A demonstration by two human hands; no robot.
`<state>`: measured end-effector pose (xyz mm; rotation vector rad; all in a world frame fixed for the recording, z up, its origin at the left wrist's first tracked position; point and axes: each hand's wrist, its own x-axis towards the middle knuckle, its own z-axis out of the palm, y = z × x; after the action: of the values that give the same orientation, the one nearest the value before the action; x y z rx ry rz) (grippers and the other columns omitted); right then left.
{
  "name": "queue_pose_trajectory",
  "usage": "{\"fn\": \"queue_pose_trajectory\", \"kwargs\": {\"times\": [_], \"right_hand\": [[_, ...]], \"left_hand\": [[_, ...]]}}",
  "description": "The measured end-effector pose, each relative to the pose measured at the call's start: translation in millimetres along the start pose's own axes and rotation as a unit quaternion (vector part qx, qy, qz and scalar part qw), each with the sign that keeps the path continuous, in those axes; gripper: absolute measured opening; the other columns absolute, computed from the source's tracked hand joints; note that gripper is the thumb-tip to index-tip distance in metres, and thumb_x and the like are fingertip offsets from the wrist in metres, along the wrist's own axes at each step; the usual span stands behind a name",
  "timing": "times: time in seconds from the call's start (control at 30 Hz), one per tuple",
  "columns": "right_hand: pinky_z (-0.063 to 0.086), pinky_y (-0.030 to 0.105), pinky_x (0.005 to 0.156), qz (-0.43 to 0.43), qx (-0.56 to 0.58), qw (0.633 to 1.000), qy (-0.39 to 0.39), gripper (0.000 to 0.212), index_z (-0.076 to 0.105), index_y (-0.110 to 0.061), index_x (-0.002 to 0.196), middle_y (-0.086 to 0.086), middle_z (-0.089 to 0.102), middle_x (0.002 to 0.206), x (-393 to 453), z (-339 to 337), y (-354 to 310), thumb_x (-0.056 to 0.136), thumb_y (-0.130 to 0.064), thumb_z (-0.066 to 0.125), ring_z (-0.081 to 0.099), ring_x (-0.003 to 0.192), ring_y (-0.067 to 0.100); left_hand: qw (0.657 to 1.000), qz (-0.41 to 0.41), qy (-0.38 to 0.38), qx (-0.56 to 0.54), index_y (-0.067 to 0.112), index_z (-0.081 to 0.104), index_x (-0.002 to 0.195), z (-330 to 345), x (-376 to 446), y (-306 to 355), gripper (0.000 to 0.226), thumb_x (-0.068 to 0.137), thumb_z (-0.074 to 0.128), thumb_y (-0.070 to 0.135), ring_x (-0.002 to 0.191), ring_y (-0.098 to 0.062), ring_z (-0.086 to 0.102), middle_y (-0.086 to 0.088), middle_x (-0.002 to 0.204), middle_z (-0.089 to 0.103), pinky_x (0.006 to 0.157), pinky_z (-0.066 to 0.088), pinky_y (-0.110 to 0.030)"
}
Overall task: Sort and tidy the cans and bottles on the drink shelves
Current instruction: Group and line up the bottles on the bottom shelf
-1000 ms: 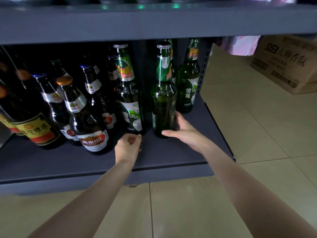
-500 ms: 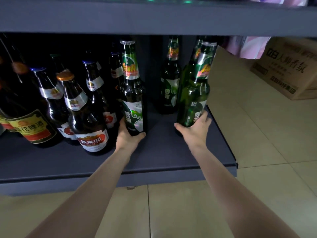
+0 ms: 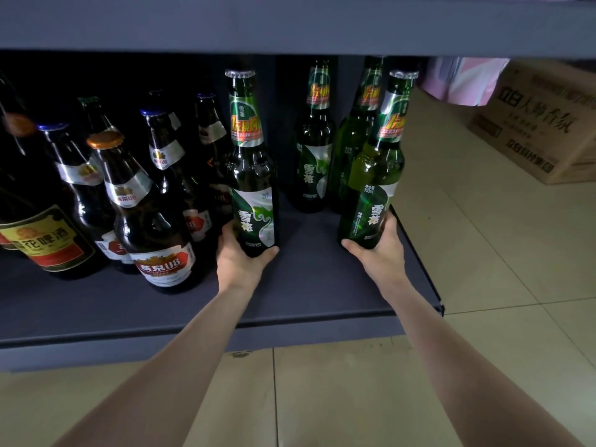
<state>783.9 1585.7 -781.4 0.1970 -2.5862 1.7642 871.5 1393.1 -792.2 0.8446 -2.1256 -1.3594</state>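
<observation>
My left hand (image 3: 240, 261) grips 1 upright green bottle (image 3: 253, 175) low down; my right hand (image 3: 379, 250) grips another green bottle (image 3: 374, 188), tilted left, at the shelf's (image 3: 306, 285) right end.

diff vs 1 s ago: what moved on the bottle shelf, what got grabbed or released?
The right hand carried its green bottle from mid-shelf rightward to the shelf's right end, in front of a like bottle; it is still gripped and tilted. The left hand, earlier holding nothing, now grips the base of the other front green bottle. The brown bottles on the left stayed put.
</observation>
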Motion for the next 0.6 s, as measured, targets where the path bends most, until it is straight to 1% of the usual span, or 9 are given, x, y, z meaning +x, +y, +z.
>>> {"fn": "queue_pose_trajectory", "kwargs": {"times": [0.1,0.23,0.33,0.43,0.6], "right_hand": [[0.037,0.02,0.092,-0.014,-0.008,1.0,0.019,0.079,0.035,-0.015,0.137,0.001,0.057,0.125,0,1,3,0.071,-0.015,0.08,0.051,0.118,0.017],[0.037,0.016,0.09,-0.03,-0.012,0.999,0.029,0.078,0.037,-0.012,0.135,0.003,0.058,0.125,1,3,7,0.071,-0.016,0.081,0.052,0.116,0.016],[0.037,0.013,0.087,-0.044,-0.014,0.998,0.04,0.078,0.038,-0.012,0.133,0.004,0.059,0.122,2,5,11,0.069,-0.017,0.082,0.053,0.114,0.016],[0.038,0.018,0.088,-0.059,-0.028,0.996,0.056,0.075,0.04,-0.012,0.13,0.004,0.058,0.118,4,9,14,0.069,-0.02,0.082,0.053,0.112,0.018],[0.039,0.02,0.09,-0.071,-0.046,0.995,0.06,0.073,0.04,-0.009,0.13,0.005,0.057,0.122,10,12,15,0.071,-0.021,0.081,0.053,0.115,0.018]], "left_hand": [[1.0,0.001,-0.005,0.01,0.015,0.038,0.132,11,-4,5,0.076,0.069,0.08,0.02,0.119,-0.024,0.048,-0.006,0.13,0.05,0.087,0.038,-0.027],[0.999,0.011,-0.028,0.027,0.015,0.039,0.131,32,-11,16,0.078,0.067,0.082,0.022,0.123,-0.025,0.044,-0.005,0.131,0.049,0.095,0.039,-0.033],[0.998,0.015,-0.035,0.042,0.014,0.039,0.13,48,-14,27,0.077,0.066,0.082,0.024,0.122,-0.026,0.043,-0.007,0.13,0.047,0.096,0.039,-0.036],[0.999,0.019,-0.009,0.042,0.012,0.042,0.126,62,-20,32,0.075,0.065,0.083,0.024,0.118,-0.027,0.045,-0.007,0.126,0.049,0.094,0.04,-0.039],[0.999,0.02,0.026,0.043,0.01,0.042,0.124,74,-23,35,0.074,0.064,0.083,0.025,0.115,-0.027,0.045,-0.008,0.124,0.05,0.094,0.042,-0.044]]}}
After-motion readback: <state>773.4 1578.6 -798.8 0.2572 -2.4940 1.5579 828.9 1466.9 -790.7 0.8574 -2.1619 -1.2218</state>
